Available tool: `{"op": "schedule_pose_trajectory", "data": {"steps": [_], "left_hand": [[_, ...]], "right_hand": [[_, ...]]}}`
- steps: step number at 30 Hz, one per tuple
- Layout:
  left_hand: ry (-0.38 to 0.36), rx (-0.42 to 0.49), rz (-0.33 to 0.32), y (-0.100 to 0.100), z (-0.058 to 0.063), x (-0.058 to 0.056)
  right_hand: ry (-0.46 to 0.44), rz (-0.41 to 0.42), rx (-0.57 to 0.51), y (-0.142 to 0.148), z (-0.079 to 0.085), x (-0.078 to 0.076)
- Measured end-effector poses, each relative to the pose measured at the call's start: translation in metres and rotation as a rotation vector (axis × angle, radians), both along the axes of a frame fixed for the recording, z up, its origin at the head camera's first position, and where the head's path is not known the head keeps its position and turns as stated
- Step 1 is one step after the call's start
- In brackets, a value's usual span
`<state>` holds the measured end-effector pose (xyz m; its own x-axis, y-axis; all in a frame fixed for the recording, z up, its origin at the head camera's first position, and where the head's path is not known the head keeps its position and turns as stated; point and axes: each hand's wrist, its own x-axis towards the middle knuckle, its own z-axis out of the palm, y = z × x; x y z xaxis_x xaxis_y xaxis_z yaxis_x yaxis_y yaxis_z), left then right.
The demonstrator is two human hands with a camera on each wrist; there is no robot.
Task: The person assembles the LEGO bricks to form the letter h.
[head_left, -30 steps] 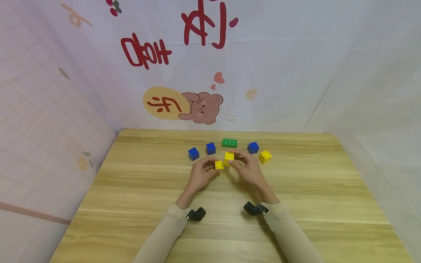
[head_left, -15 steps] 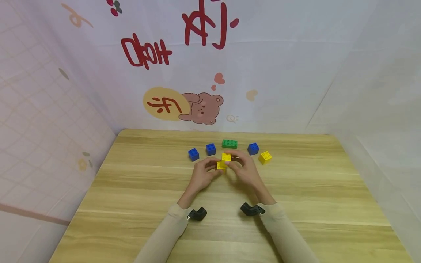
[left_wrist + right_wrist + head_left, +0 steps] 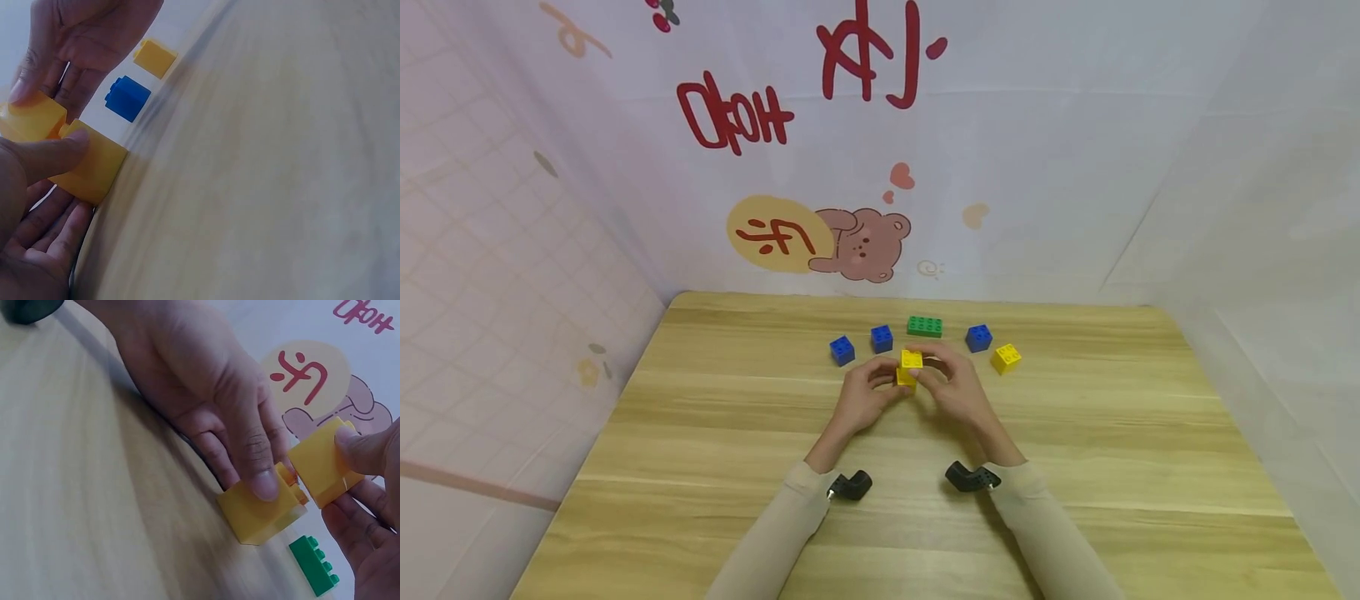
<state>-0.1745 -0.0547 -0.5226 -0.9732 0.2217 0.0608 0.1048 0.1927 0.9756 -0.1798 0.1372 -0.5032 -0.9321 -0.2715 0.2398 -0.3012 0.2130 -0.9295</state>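
Observation:
My left hand (image 3: pixel 862 397) pinches a yellow toy brick (image 3: pixel 256 515) that stands on the table, thumb on one side and fingers on the other. Just above it, my right hand (image 3: pixel 958 387) holds a second yellow brick (image 3: pixel 322 462) between thumb and fingers. In the right wrist view this upper brick is slightly tilted, and the lower brick's studs show in a narrow gap beneath it. From the head view the upper brick covers part of the lower one.
Behind the hands lie a flat green brick (image 3: pixel 924 326) and blue bricks, two to the left (image 3: pixel 842 350) and one to the right (image 3: pixel 978 337). Another yellow brick (image 3: pixel 1006 358) stands at the right. A printed cloth (image 3: pixel 1037 192) hangs behind the wooden table (image 3: pixel 700 467).
My right hand has moved left, bringing its yellow brick from beside the other to above it. My left hand has shifted slightly right with the lower brick.

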Motion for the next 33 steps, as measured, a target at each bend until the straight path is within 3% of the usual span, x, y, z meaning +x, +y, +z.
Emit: {"op": "schedule_pose_trajectory", "data": {"steps": [11, 23, 33], "left_hand": [[0.019, 0.046, 0.0, -0.0044, -0.0058, -0.0022], [0.031, 0.016, -0.019, -0.0055, -0.0086, -0.0029], [0.014, 0.037, -0.012, -0.0052, -0.0068, -0.0011]], "right_hand": [[0.009, 0.001, 0.044, -0.0037, -0.001, 0.0003], [0.018, 0.002, 0.033, -0.0033, -0.0037, 0.0044], [0.09, -0.034, 0.097, -0.0079, -0.0021, 0.0082]]}}
